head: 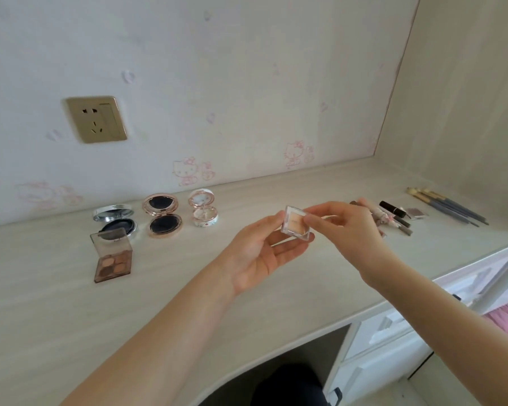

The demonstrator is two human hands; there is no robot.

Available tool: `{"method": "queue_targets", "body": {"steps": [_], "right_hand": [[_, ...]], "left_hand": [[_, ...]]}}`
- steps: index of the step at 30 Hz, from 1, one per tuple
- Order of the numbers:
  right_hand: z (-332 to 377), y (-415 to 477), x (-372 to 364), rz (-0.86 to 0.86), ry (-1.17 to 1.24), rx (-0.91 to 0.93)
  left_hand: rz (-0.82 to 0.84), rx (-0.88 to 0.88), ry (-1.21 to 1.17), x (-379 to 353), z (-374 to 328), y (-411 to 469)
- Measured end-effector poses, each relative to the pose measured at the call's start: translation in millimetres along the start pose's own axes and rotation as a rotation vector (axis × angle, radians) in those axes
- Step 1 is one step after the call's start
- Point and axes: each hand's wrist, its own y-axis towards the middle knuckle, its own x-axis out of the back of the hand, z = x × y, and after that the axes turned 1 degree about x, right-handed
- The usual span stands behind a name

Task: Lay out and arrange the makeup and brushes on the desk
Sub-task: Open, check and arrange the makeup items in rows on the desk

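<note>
Both hands hold a small clear square compact [294,224] with peach powder above the middle of the desk [188,288]. My left hand [261,253] cradles it from below and my right hand [343,227] pinches its right edge. At the left stand an open silver compact [115,221], an open rose-gold compact [162,215], an open white floral compact [203,210] and an open brown eyeshadow palette [113,256]. Behind my right hand lie pencils and a black lipstick [393,209], a small grey eyeshadow pan [416,213] and several brushes [449,206].
A brass wall socket [96,119] sits on the cartoon-cat wallpaper behind the desk. A side wall panel [467,112] closes the desk's right end. White drawers [393,347] stand below the front edge at the right, beside a dark knee gap [276,376].
</note>
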Motion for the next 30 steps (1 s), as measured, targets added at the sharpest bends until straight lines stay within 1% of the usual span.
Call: {"method": "queue_targets", "body": {"steps": [3,6,8,12,16,19,23,25,30], "right_hand": [[4,-10,-19,0.085,-0.056,0.032],[6,-18,-41,0.15,-0.201,0.084],[9,-26,-56,0.196,-0.265,0.159],[15,-40,-85,0.326,-0.311,0.307],[18,-44,-103,0.298,-0.356,0.368],[23,-45,-115,0.277,-0.423,0.46],[25,-46,-124,0.199,-0.496,0.56],[25,-44,-125,0.194,-0.491,0.562],[27,-40,-121,0.259,-0.435,0.51]], "left_hand": [[-0.041,0.011,-0.026,18,0,-23],[-0.1,0.01,-0.074,36,0,-43],[-0.145,0.007,-0.106,49,0,-53],[-0.205,-0.024,-0.115,69,-3,-69],[-0.183,-0.057,-0.136,80,-4,-81],[-0.164,-0.087,-0.134,83,-4,-86],[-0.172,-0.12,-0.102,87,-6,-88],[-0.183,-0.127,-0.092,89,-7,-89],[-0.195,-0.116,-0.079,92,-6,-87]]}}
